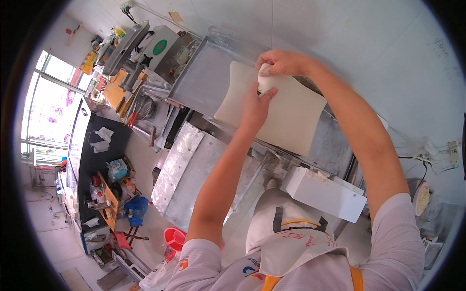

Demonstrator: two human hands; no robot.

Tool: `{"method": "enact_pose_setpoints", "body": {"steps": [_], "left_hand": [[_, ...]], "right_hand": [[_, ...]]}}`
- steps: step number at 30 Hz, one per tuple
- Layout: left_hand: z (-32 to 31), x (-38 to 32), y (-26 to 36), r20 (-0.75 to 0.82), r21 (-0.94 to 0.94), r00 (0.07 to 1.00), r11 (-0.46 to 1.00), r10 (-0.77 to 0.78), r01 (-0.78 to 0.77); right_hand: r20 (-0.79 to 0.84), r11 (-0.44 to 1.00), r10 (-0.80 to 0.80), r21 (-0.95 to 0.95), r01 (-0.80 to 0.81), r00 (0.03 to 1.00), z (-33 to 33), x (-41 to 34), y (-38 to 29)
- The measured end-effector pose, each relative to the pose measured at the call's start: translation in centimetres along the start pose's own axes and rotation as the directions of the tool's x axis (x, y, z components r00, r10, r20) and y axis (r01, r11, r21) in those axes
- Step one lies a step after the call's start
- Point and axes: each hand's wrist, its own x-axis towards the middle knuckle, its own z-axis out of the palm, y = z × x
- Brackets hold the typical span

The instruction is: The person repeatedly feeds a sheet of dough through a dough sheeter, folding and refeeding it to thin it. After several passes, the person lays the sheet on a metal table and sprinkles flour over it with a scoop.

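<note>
A wide, smooth sheet of pale dough point(287, 112) lies across a metal work surface point(207, 72) against the wall. Over its far part, both hands hold a pale, rolled or folded piece of dough point(267, 80). My right hand point(282, 62) grips its upper end with thumb and fingers. Lower down, my left hand point(259, 105) holds the near end, its thumb extended to the right. Whether this piece is joined to the sheet cannot be told, as the hands partly cover it.
A meat grinder or similar machine with a metal tray point(125, 47) stands at the upper left. Below the work surface are a flour-dusted metal cover point(204, 163) and a white box point(326, 194). A red bucket point(175, 238) stands on the floor. Electrical cords hang on the right wall.
</note>
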Motion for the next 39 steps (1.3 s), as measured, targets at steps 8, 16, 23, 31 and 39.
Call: {"method": "enact_pose_setpoints", "body": {"steps": [8, 16, 23, 31, 39], "left_hand": [[-5.3, 6.3, -10.6, -0.085, 0.033, 0.977, 0.981, 0.193, -0.191], [-6.1, 7.4, -2.1, -0.089, 0.462, 0.994, 0.887, 0.055, -0.008], [-3.1, 7.2, -6.2, -0.181, 0.947, 0.891, 0.318, 0.415, 0.044], [-5.5, 9.6, -6.1, -0.189, 0.857, 0.972, 0.507, 0.14, 0.094], [1.5, 2.3, 1.6, -0.094, 0.549, 0.971, 0.825, 0.221, -0.135]], "right_hand": [[-0.614, 0.989, -0.128, -0.02, 0.148, 0.779, 6.0, 0.0, 0.2], [-0.786, 0.929, 0.369, 0.332, -0.165, 0.495, 15.8, -16.0, 7.4], [-0.467, 0.579, 0.704, 0.814, -0.052, 0.535, 19.6, -15.1, 12.5], [-0.415, 0.394, 0.538, 0.893, 0.216, 0.734, 17.3, -14.8, 9.2], [-0.68, 0.616, 0.496, 0.714, 0.334, 0.54, 15.4, -26.0, 6.3]]}}
